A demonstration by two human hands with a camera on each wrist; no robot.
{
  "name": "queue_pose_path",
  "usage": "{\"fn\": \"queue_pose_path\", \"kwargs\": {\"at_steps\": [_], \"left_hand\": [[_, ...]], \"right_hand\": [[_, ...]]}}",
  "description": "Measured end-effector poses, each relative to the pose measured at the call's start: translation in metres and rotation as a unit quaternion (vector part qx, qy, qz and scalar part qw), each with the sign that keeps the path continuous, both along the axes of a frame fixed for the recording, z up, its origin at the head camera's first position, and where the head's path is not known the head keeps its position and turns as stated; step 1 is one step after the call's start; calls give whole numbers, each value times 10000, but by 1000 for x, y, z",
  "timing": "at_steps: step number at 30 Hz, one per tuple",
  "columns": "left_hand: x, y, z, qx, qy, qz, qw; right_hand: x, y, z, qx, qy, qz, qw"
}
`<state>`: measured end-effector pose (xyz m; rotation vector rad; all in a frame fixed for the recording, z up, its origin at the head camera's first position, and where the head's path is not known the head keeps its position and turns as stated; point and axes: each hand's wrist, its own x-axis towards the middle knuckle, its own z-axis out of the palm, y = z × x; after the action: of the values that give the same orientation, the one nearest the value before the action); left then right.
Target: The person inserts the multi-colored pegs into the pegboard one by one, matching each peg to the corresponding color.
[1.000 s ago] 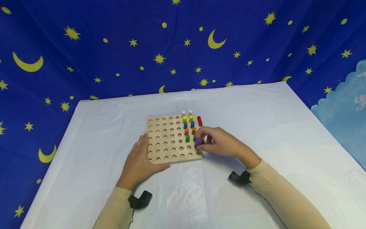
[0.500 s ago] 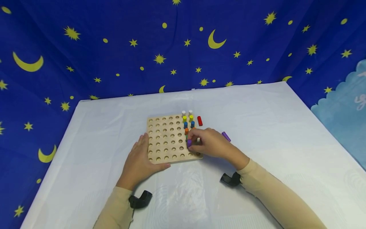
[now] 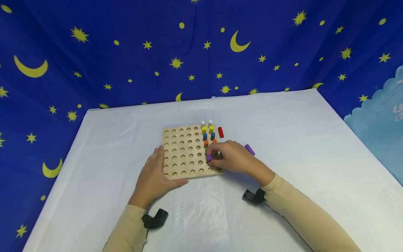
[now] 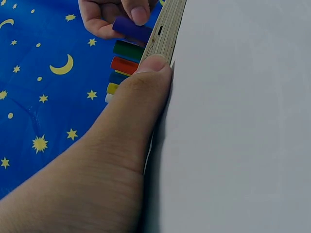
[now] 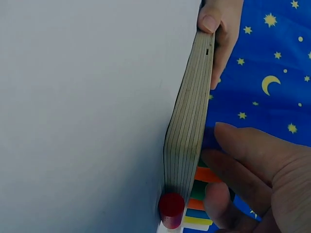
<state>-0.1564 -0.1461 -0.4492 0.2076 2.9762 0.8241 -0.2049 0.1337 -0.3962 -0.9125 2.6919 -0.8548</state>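
Note:
My left hand [image 3: 152, 176] lies along the left side of a wooden pegboard [image 3: 182, 155], its thumb stretched along the front edge and touching it. In the left wrist view that thumb [image 4: 150, 68] rests against the board's layered side. My right hand [image 3: 233, 157] pinches a purple peg [image 3: 209, 158] between thumb and fingers, upright at the second column from the right, just in front of the green pegs. Pairs of white, yellow [image 3: 204, 130], blue [image 3: 205, 137] and orange pegs [image 3: 206, 143] stand in the two right columns; the right hand partly hides the green ones.
A red peg [image 3: 221, 132] lies on the white table just right of the board. Another purple peg [image 3: 249, 149] lies farther right, beyond the right hand. A blue star-patterned cloth [image 3: 132, 56] hangs behind the table.
My right hand has moved left with the purple peg, from the rightmost column to the second one. The other purple peg has come into view on the table. The left hand stays put.

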Motion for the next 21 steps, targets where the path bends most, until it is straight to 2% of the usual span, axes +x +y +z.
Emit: {"fn": "queue_pose_path", "kwargs": {"at_steps": [11,16,21], "left_hand": [[0,0,-2,-16,-64,39,10000],[0,0,-3,-12,12,16,10000],[0,0,-2,-30,47,6,10000]], "right_hand": [[4,13,7,97,166,-68,9998],[3,38,15,15,293,-310,9991],[-5,66,16,324,463,-723,9958]]}}
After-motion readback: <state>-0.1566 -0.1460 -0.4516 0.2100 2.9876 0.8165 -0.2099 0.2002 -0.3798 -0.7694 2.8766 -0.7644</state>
